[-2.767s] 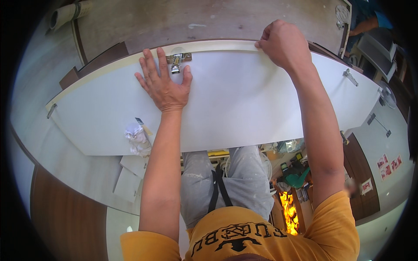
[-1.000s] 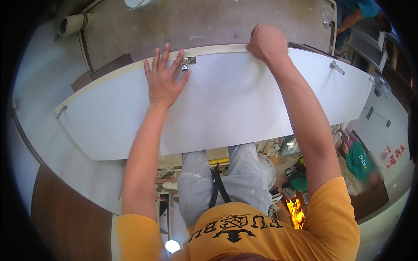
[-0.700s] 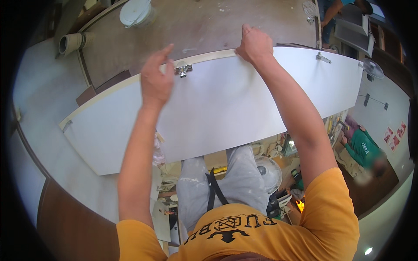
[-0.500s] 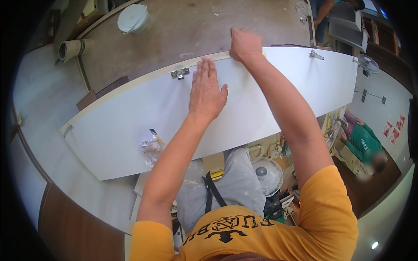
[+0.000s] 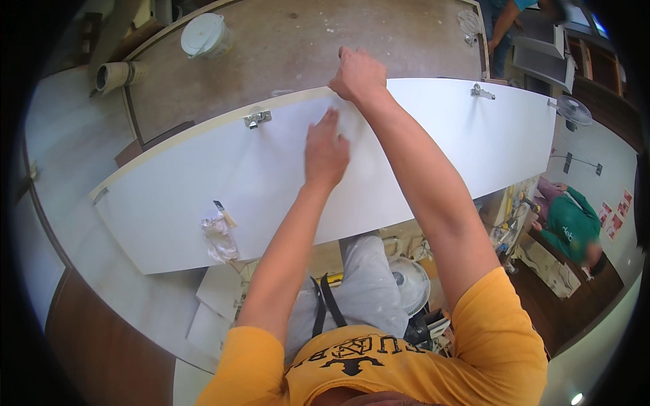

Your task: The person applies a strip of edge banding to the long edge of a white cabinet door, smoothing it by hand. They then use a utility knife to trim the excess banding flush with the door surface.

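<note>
A long white panel (image 5: 433,159) lies across in front of me, with a cream strip (image 5: 169,130) along its far edge. My right hand (image 5: 359,78) is closed at that edge; what its fingers grip is hidden. My left hand (image 5: 327,149), slightly blurred, is over the panel just below it, fingers loosely apart and holding nothing. Metal hinges sit at the middle (image 5: 257,119), right (image 5: 482,93) and left end (image 5: 101,195). A crumpled white cloth (image 5: 219,240) and a small flat tool (image 5: 225,211) lie near the front edge.
Beyond the panel is a dusty board (image 5: 277,51) with a white bucket (image 5: 203,37) and a roll (image 5: 112,78) at its left. A person in green (image 5: 569,223) is at right, another in blue (image 5: 508,27) at top right. A fan (image 5: 409,291) stands below.
My right hand has moved left along the far edge. My left hand has shifted right, away from the middle hinge toward my right hand. The view has turned slightly.
</note>
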Demonstrator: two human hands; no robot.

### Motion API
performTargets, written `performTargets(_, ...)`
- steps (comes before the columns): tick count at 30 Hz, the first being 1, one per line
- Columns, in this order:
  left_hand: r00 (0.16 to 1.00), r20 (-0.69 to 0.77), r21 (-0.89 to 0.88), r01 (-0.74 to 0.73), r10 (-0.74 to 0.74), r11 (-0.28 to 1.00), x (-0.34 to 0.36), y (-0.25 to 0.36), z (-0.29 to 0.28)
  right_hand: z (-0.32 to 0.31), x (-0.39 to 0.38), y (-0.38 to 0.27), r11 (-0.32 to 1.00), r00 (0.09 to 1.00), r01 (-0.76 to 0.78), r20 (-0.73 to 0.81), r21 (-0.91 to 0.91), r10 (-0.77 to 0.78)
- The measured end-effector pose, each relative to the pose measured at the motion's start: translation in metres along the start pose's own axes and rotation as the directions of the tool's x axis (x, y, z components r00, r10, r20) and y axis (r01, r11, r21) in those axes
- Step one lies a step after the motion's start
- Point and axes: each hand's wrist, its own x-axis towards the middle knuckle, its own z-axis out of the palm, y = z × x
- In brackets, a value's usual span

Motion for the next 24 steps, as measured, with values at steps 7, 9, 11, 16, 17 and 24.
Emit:
performTargets(7, 0.978, 0.177, -0.927, 0.129, -0.109, -0.351, -0.074, 0.056, -0.061, -0.095, -0.095, 0.054, 0.598, 0.923, 0.362, -0.365, 0.715, -0.122)
performTargets(9, 0.984, 0.169, -0.853, 0.173, 0.053, -0.492, -0.081, 0.085, -0.049, -0.097, -0.138, 0.074, 0.382, 0.903, 0.427, -0.362, 0.819, -0.232)
performTargets(11, 0.983, 0.161, -0.832, 0.184, 0.09, -0.523, -0.084, 0.114, -0.033, -0.113, -0.174, 0.082, 0.296, 0.894, 0.423, -0.34, 0.857, -0.292)
performTargets(16, 0.978, 0.207, -0.867, 0.171, -0.027, -0.469, -0.094, 0.164, 0.002, -0.137, -0.196, 0.093, 0.224, 0.913, 0.363, -0.297, 0.904, -0.279)
performTargets(17, 0.97, 0.231, -0.883, 0.178, -0.073, -0.435, -0.093, 0.168, 0.006, -0.134, -0.195, 0.097, 0.225, 0.913, 0.359, -0.29, 0.906, -0.288)
performTargets(24, 0.905, 0.395, -0.879, 0.423, -0.16, 0.218, -0.07, 0.129, 0.005, -0.087, -0.18, 0.129, 0.31, 0.93, 0.274, -0.169, 0.91, -0.325)
